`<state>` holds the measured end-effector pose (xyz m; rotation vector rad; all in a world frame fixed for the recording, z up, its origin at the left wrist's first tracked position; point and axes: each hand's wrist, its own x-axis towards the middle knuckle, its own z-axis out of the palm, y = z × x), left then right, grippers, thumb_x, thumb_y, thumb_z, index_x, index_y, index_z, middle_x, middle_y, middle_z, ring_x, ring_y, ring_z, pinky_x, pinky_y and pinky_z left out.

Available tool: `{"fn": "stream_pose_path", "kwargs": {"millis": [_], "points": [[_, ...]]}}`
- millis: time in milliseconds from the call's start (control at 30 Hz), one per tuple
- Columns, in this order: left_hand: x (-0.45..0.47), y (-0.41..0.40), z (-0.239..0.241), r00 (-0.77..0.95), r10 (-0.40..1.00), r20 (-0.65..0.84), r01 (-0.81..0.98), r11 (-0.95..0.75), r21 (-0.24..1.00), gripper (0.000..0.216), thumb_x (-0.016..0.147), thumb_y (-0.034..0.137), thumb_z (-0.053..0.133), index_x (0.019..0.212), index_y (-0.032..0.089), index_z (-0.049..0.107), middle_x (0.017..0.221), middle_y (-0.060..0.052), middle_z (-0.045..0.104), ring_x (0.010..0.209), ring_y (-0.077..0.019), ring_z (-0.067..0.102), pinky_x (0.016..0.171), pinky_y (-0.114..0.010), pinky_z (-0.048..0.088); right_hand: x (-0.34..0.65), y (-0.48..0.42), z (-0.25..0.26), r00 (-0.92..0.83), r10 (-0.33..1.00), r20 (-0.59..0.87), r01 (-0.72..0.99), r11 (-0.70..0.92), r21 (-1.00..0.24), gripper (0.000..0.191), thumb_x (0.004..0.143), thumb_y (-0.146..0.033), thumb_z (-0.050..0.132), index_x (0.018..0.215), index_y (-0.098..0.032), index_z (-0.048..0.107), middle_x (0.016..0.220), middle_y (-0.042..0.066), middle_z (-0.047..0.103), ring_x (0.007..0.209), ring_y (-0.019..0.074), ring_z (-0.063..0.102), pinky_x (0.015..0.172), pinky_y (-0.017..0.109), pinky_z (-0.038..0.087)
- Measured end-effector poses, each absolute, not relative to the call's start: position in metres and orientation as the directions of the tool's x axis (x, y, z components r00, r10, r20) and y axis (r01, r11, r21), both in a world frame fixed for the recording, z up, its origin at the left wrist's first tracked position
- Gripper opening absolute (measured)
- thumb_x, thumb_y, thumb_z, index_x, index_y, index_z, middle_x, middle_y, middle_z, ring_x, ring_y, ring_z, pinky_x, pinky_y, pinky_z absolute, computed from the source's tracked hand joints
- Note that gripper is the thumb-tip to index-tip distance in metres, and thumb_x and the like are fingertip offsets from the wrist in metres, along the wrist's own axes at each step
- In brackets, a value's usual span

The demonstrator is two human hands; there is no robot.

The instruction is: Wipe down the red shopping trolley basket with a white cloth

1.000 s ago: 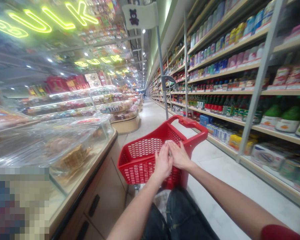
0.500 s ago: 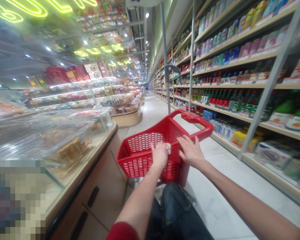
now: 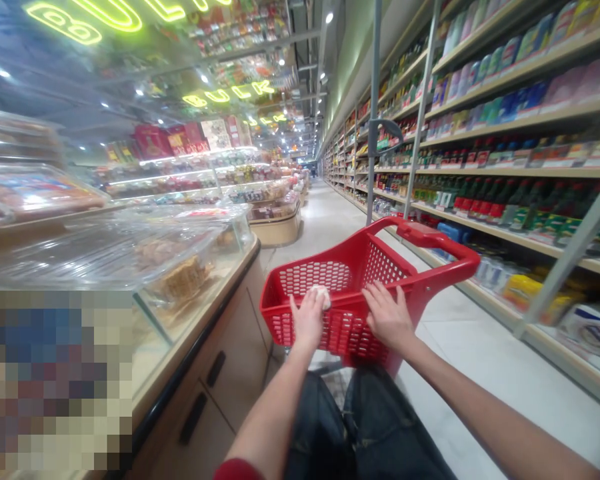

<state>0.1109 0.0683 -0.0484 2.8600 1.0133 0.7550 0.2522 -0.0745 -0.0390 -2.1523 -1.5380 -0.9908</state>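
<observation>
A red plastic shopping cart with perforated sides stands across in front of my knees, its handle to the right. My left hand is at the near rim, closed around a crumpled white tissue that shows beyond the fingers. Along the same rim, nearer the handle, my right hand rests with fingers spread and holds nothing. The part of the basket interior that shows is bare red plastic; the near wall hides the rest.
A counter with clear-covered food bins runs along the left. Tall shelves of cans and bottles line the right side, behind a grey upright pole. Between them an aisle leads away. A blurred-out patch covers the lower left.
The cart sits farther right in the view. My left hand with the tissue has slid left along the rim, toward the end away from the handle. My right hand is farther from the handle.
</observation>
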Motion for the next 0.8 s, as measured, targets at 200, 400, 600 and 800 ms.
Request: {"fn": "stream_pose_path", "kwargs": {"millis": [200, 400, 600, 800], "points": [[0.084, 0.087, -0.057, 0.592, 0.693, 0.412, 0.7, -0.695, 0.164, 0.043, 0.085, 0.02, 0.033, 0.125, 0.031, 0.043, 0.14, 0.002, 0.034, 0.13, -0.0169, 0.027, 0.108, -0.05, 0.005, 0.249, -0.071, -0.043, 0.17, 0.663, 0.729, 0.916, -0.379, 0.132, 0.047, 0.074, -0.016, 0.043, 0.121, -0.01, 0.05, 0.125, 0.014, 0.051, 0.121, 0.0284, 0.037, 0.103, 0.054, 0.013], [0.064, 0.106, -0.057, 0.529, 0.748, 0.4, 0.756, -0.63, 0.179, 0.045, 0.083, 0.015, 0.033, 0.123, 0.031, 0.045, 0.14, 0.001, 0.035, 0.129, -0.0181, 0.028, 0.107, -0.051, 0.006, 0.248, -0.071, -0.044, 0.184, 0.676, 0.713, 0.915, -0.383, 0.128, 0.046, 0.076, -0.016, 0.041, 0.12, -0.01, 0.05, 0.127, 0.013, 0.05, 0.123, 0.026, 0.036, 0.104, 0.052, 0.013], [0.043, 0.12, -0.058, 0.372, 0.847, 0.381, 0.827, -0.488, 0.278, 0.042, 0.083, 0.015, 0.034, 0.12, 0.028, 0.048, 0.138, -0.002, 0.038, 0.125, -0.0196, 0.036, 0.105, -0.054, 0.013, 0.243, -0.068, -0.044, 0.215, 0.657, 0.723, 0.913, -0.397, 0.089, 0.047, 0.075, -0.016, 0.042, 0.12, -0.009, 0.05, 0.127, 0.014, 0.05, 0.123, 0.0268, 0.035, 0.103, 0.052, 0.015], [0.061, 0.098, -0.061, 0.589, 0.693, 0.416, 0.683, -0.702, 0.203, 0.049, 0.081, 0.012, 0.034, 0.124, 0.033, 0.044, 0.141, 0.004, 0.032, 0.13, -0.0149, 0.027, 0.109, -0.046, 0.005, 0.24, -0.069, -0.043, 0.224, 0.681, 0.697, 0.913, -0.396, 0.093, 0.048, 0.075, -0.017, 0.041, 0.121, -0.009, 0.049, 0.129, 0.013, 0.048, 0.124, 0.0261, 0.033, 0.104, 0.05, 0.014]]}}
